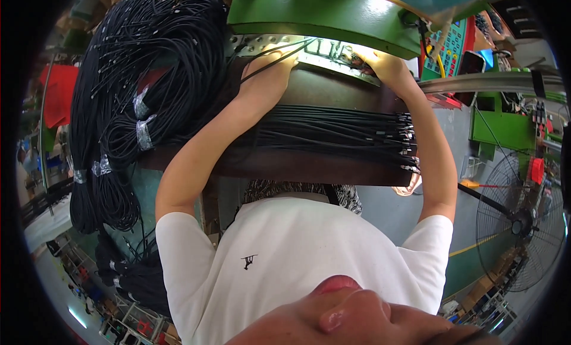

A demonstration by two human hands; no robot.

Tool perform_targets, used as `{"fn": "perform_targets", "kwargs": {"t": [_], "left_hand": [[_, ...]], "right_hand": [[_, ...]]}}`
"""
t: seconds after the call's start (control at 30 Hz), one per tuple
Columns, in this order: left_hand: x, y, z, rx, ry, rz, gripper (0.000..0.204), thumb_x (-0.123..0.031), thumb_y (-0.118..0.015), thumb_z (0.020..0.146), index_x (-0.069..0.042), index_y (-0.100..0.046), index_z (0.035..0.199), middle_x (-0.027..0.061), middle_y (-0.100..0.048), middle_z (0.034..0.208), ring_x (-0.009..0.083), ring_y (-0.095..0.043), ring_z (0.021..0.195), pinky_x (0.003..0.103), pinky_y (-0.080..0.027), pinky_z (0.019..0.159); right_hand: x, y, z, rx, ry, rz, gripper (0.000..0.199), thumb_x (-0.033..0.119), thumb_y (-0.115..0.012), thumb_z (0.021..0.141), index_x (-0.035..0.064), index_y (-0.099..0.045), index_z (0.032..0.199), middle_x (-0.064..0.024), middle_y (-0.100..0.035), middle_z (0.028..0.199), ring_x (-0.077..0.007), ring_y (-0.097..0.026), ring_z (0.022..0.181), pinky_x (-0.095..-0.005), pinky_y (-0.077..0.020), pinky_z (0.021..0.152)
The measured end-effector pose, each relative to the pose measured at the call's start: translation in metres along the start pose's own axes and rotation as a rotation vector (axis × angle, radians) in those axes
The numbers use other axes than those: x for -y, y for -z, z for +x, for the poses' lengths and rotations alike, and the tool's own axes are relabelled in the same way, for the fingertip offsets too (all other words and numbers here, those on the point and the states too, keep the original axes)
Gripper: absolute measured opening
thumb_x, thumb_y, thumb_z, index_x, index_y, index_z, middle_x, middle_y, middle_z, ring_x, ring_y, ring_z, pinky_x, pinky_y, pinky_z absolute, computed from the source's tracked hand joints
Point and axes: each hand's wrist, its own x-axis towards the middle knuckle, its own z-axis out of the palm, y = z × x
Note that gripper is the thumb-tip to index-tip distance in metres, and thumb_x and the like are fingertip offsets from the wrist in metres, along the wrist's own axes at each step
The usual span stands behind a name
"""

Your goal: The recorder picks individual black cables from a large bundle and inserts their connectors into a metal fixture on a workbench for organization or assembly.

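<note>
Under the edge of a green machine (321, 18), both my arms reach to a brightly lit metal plate (333, 66). My left hand (267, 74) is closed at the plate's left side, holding a black cable (276, 61) that slants across the back of the hand. At the right end of the plate my right hand (383, 65) has its fingers bent together among small dark parts; what they grip is hidden by glare and shadow. A row of black cables (333, 128) lies on the brown bench just in front of my hands, with metal-tipped ends toward the right.
Large coiled bundles of black cable (172, 77), tied with clear wrap, hang at the left. A red-framed control panel (455, 48) stands right of the machine, near a metal rail (488, 83). A black-caged fan (520, 223) is at the far right. The brown bench edge (309, 174) runs before my body.
</note>
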Motion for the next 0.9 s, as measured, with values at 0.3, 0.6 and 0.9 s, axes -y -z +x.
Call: {"fn": "perform_targets", "kwargs": {"t": [0.3, 0.6, 0.9], "left_hand": [[-0.002, 0.048, -0.078, 0.093, -0.279, 0.032, 0.053, -0.029, -0.068, 0.081, -0.002, -0.051, 0.123, 0.0147, -0.059, 0.115, 0.0304, -0.058, 0.103, 0.035, -0.048, 0.086], [0.006, 0.051, -0.071, 0.049, -0.346, -0.011, 0.022, -0.012, -0.07, 0.077, -0.002, -0.063, 0.095, 0.0052, -0.062, 0.087, 0.0206, -0.061, 0.08, 0.029, -0.05, 0.066], [-0.013, 0.07, -0.031, 0.89, -0.268, -0.456, 0.033, -0.033, -0.061, 0.085, 0.0, -0.063, 0.088, 0.0186, -0.061, 0.079, 0.0353, -0.06, 0.08, 0.042, -0.047, 0.072]], "right_hand": [[-0.023, 0.035, -0.194, -0.717, 0.339, -0.41, 0.012, 0.0, -0.063, 0.084, -0.0016, -0.069, 0.095, -0.0138, -0.066, 0.092, -0.0269, -0.065, 0.079, -0.0329, -0.0527, 0.07], [-0.051, -0.052, -0.252, -0.53, 0.467, -0.54, 0.025, 0.009, -0.064, 0.081, 0.0019, -0.066, 0.105, -0.0122, -0.063, 0.107, -0.0256, -0.063, 0.091, -0.0364, -0.0514, 0.077], [-0.033, -0.082, -0.22, -0.607, 0.418, -0.585, 0.032, 0.008, -0.062, 0.066, 0.011, -0.068, 0.097, -0.0024, -0.062, 0.101, -0.0215, -0.058, 0.09, -0.0333, -0.0459, 0.076]]}}
